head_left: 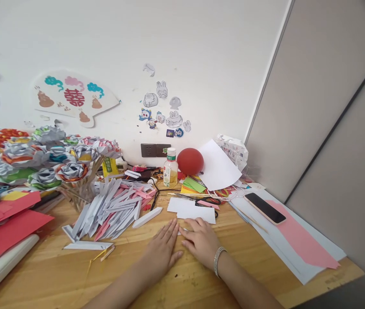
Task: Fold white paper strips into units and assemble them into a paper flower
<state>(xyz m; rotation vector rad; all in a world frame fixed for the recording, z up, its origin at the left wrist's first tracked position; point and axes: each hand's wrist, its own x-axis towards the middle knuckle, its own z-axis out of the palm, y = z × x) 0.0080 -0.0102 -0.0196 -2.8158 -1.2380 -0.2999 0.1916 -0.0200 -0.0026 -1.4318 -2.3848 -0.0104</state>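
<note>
My left hand (161,251) lies flat on the wooden table (56,274), fingers stretched out. My right hand (201,240), with a beaded bracelet on the wrist, rests beside it, fingers bent down on a small white paper piece (182,231) between the two hands. Just beyond my fingertips lie white paper sheets (190,209). A folded white paper strip (147,217) lies to the left of them.
A heap of folded white and pink paper strips (111,208) sits left of centre, with paper flowers (40,161) and red sheets (5,227) further left. A bottle (170,168), a red balloon (190,161), coloured papers, scissors (209,201) and a phone (265,208) lie behind and right.
</note>
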